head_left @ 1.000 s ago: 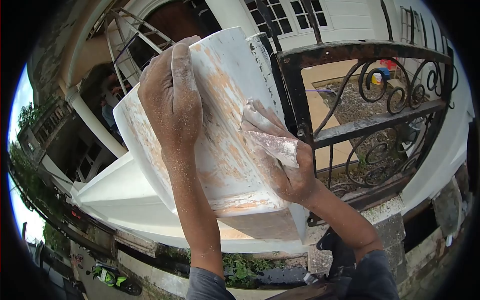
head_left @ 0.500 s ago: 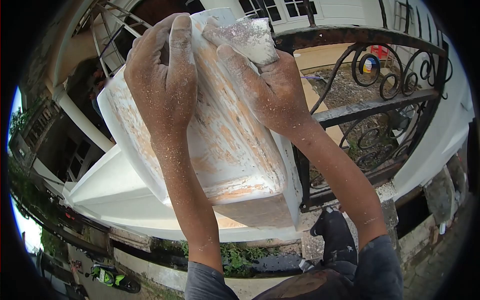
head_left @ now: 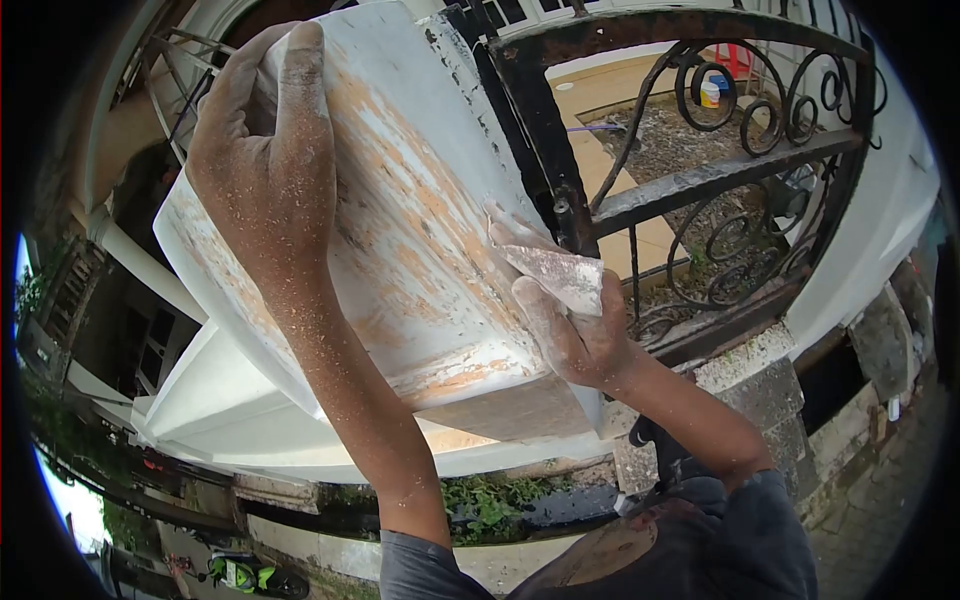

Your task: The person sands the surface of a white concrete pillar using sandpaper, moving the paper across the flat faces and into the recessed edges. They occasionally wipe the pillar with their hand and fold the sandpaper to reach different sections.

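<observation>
The white pillar was seen in the middle of the view, its broad sloping face turned up toward the person, so that the whole surface was left within reach of both arms. The face was streaked with tan and grey where white coating was missing. The dark iron gate was set upright just beside the pillar's right side, apparently hung there to close the opening next to it. Far below at the lower left, a green motorbike was parked well apart from the work. Beneath the pillar, plants were rooted along a channel.

The left hand was hooked over the pillar's upper left edge, thumb laid along the rim, probably so that the body could be steadied; its fingertips were hidden, and whether it was closed firmly could not be told. The right hand was held at the pillar's right edge, closed on a folded sheet. The sheet was pinched between thumb and fingers and lapped across them, presumably so that it would not slip. Pale dust was scattered over both hands.
</observation>
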Motion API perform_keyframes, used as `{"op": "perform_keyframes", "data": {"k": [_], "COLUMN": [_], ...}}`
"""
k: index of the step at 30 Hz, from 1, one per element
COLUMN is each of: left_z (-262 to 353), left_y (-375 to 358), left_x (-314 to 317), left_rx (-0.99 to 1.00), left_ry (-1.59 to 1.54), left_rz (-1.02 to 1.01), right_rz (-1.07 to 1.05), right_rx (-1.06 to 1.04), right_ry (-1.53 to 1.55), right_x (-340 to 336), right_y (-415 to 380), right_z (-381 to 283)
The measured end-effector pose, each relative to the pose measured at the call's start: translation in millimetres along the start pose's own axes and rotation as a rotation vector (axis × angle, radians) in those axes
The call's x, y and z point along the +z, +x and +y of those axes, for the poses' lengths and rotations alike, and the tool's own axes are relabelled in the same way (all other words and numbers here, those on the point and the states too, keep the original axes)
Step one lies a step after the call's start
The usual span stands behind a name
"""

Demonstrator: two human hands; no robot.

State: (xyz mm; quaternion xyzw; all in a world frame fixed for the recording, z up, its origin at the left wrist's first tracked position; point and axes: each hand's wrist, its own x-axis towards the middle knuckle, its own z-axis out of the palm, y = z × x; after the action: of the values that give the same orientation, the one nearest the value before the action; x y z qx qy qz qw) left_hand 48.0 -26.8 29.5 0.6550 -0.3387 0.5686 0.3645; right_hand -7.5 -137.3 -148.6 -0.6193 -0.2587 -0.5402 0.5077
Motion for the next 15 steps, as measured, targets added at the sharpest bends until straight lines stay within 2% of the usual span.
{"op": "perform_keyframes", "data": {"k": [1, 2, 4, 5, 7, 8, 10, 12, 15], "left_z": [0.0, 0.2, 0.9, 1.9, 3.5, 4.0, 4.4, 4.0, 0.5], "left_y": [0.1, 0.2, -2.8, -4.5, -0.8, 0.4, -1.2, -1.9, -3.5], "left_x": [0.1, 1.7, 3.3, 3.3, 2.8, 2.9, 3.7, 3.6, 4.4], "left_rx": [-0.011, -0.011, -0.018, -0.014, 0.013, 0.018, 0.019, 0.029, 0.054], "left_ry": [0.013, 0.006, 0.007, 0.011, 0.019, 0.015, -0.002, 0.037, 0.077], "left_rz": [-0.019, -0.006, 0.008, -0.004, -0.004, -0.002, 0.004, 0.011, 0.015], "right_rz": [-0.009, 0.002, -0.073, -0.092, -0.079, -0.051, 0.001, 0.038, 0.003], "right_rx": [0.191, 0.231, 0.087, 0.288, 0.347, 0.222, 0.141, 0.219, 0.118], "right_ry": [0.211, 0.203, 0.017, 0.186, 0.307, 0.247, 0.190, 0.199, 0.111], "right_x": [-3.9, -5.4, -9.2, -6.8, 0.1, 3.7, 5.6, -2.8, -4.5], "right_y": [-32.4, -52.4, -27.1, 6.0, 37.0, 37.9, 13.1, -35.5, -21.3], "right_z": [-4.9, -7.8, -3.6, -11.5, -13.6, -8.9, 0.0, -3.6, 7.1]}}
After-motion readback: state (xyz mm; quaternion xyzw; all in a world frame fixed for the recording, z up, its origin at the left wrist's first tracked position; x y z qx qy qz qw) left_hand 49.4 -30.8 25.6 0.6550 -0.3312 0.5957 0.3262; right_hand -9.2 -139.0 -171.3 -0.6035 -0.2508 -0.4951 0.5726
